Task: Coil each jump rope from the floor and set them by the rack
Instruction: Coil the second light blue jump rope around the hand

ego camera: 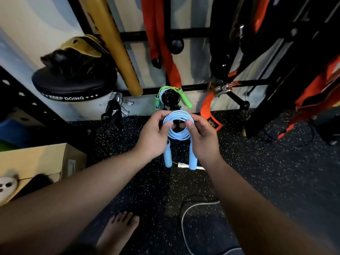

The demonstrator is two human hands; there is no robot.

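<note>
The grip is tight and narrow: the left hand and the right hand both hold the light blue plastic jump rope. It is wound into a round coil. The fingers curl round the sides of the coil and both thumbs press on its front. The coil is up in the air between the hands, above the floor and just in front of the black metal rack. Its two blue handles hang straight down, side by side.

Right behind the blue coil, a green jump rope hangs coiled on a black hook of the rack. Long orange stretchy bands hang from the rack above. A flat orange strap hangs down to the right of the hands. It has a small black label, but the letters are too small to read.

To the left, a long gold tube leans on the wall. Next to it sits a round black punch pad. White letters on its edge say "KEEP DOING", with little stars on each side. A brown cardboard box stands at the far left.

The black rubber floor has tiny white specks. A thin white cord lies on it in a loop, close to a bare foot.
</note>
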